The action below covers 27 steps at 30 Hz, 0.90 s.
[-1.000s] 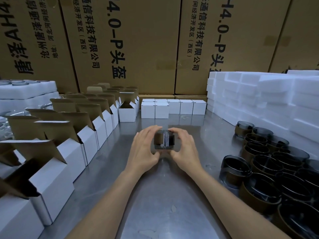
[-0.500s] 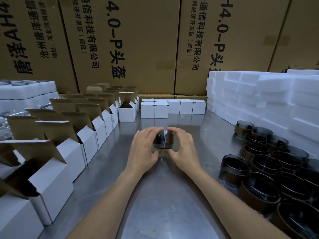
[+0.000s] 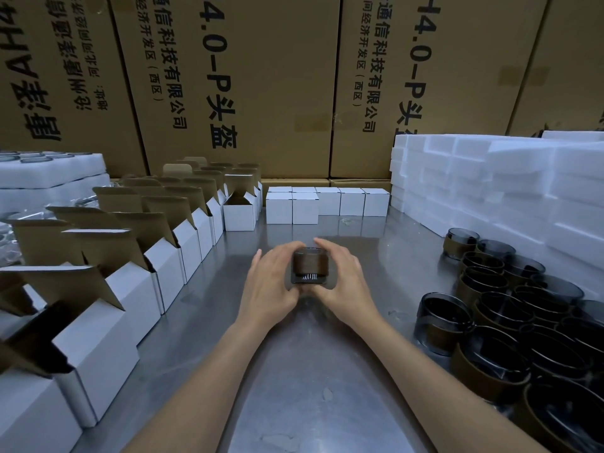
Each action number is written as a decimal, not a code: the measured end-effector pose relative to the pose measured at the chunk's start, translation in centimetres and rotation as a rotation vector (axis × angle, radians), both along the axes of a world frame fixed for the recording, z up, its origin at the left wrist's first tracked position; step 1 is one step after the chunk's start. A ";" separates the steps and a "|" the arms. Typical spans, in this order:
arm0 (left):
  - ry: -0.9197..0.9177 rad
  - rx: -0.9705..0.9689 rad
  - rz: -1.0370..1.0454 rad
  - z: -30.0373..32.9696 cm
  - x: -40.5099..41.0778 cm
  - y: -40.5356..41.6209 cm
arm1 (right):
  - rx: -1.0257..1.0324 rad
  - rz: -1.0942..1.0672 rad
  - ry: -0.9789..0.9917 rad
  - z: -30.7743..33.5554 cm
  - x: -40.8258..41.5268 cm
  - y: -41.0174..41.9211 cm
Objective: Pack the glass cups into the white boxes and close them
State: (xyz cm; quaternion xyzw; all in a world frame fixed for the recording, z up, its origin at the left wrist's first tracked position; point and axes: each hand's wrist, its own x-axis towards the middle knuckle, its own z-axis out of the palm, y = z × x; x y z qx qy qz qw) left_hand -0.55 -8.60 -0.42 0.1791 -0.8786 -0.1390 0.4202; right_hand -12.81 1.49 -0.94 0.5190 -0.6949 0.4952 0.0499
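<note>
Glass cup (image 3: 310, 265), dark with a brown band, is held between both hands above the middle of the steel counter (image 3: 327, 371). Left hand (image 3: 273, 282) grips its left side, right hand (image 3: 341, 281) its right side, fingers curled over the rim. Open white boxes (image 3: 130, 289) line the left; closed white boxes (image 3: 327, 204) stand beyond; more cups (image 3: 510, 308) cluster at right.

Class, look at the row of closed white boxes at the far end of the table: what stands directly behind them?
Behind the closed white boxes stand large brown cartons printed with black characters. The cartons' bottom edges are hidden by the boxes, and so is any gap between them.
</note>
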 end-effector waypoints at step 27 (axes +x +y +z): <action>-0.139 0.390 -0.177 -0.3 0.2 0.1 | 0.037 0.161 -0.361 -0.3 -0.4 -0.3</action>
